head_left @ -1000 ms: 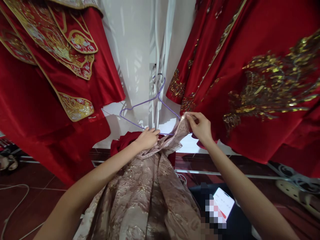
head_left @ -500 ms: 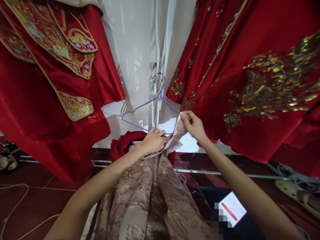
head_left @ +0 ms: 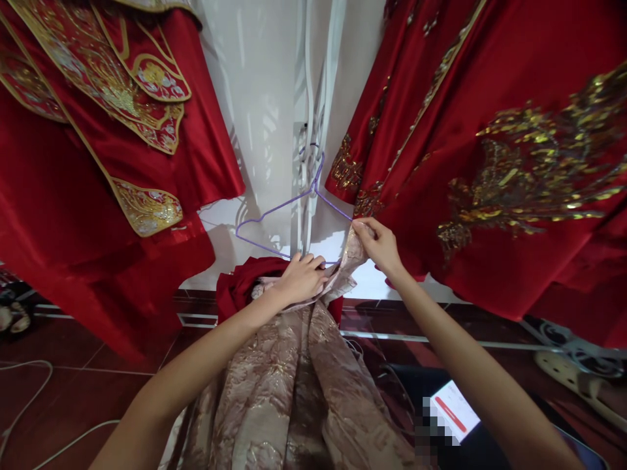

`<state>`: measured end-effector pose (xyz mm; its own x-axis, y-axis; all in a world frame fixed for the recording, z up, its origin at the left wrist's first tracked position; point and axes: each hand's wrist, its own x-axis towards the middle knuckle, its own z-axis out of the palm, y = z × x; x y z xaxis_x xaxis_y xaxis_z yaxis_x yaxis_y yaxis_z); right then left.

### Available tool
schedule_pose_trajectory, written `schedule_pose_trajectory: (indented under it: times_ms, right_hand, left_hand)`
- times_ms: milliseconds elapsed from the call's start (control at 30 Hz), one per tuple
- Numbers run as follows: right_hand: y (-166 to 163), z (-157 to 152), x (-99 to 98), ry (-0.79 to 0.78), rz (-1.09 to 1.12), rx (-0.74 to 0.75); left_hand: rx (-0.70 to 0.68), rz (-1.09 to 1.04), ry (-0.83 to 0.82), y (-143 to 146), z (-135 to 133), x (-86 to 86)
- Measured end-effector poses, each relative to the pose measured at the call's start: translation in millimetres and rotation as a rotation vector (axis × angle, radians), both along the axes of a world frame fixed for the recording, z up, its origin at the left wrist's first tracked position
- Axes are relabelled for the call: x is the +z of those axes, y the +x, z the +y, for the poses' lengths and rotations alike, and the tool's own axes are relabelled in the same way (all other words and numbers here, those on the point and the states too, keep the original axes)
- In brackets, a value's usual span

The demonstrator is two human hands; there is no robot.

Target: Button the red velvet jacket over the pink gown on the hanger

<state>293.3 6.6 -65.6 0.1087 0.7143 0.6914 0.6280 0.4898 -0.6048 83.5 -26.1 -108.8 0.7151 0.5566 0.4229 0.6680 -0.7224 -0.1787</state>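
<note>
A champagne-coloured brocade skirt (head_left: 267, 372) hangs down at the bottom centre, with its waistband raised at the top right. My right hand (head_left: 382, 241) pinches the end of that waistband next to the right arm of a purple wire hanger (head_left: 279, 207). My left hand (head_left: 304, 277) rests on the waistband near the hanger's lower bar, its fingers curled on the fabric. The undersides of the left fingers are partly hidden. Behind the skirt's top, a bunch of dark red cloth (head_left: 235, 287) shows.
Red embroidered garments hang on both sides, one at left (head_left: 206, 143) and one with gold sequins at right (head_left: 490, 261). White metal rails (head_left: 306, 111) stand behind the hanger. At lower right lies a lit screen (head_left: 455, 411); a pale cable (head_left: 44, 391) runs over the floor at left.
Almost nothing differs. The right hand and waistband end have shifted very slightly left, and the hanger's left end has moved a touch. Both hands keep their places on the skirt.
</note>
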Motion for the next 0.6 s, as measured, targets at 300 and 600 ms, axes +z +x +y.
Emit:
schedule_pose_trajectory:
  times_ms: [300,600]
  right_hand:
    - [-1.7,3.0,-2.5,-0.011,0.049,-0.009]
    - [-1.4,7.2,-4.9,-0.019,0.046,-0.013]
  left_hand:
    - [-0.003,-0.012,0.047,-1.3,-5.5,-1.8]
    - [-0.002,-0.031,0.038,-1.5,-6.6,-3.0]
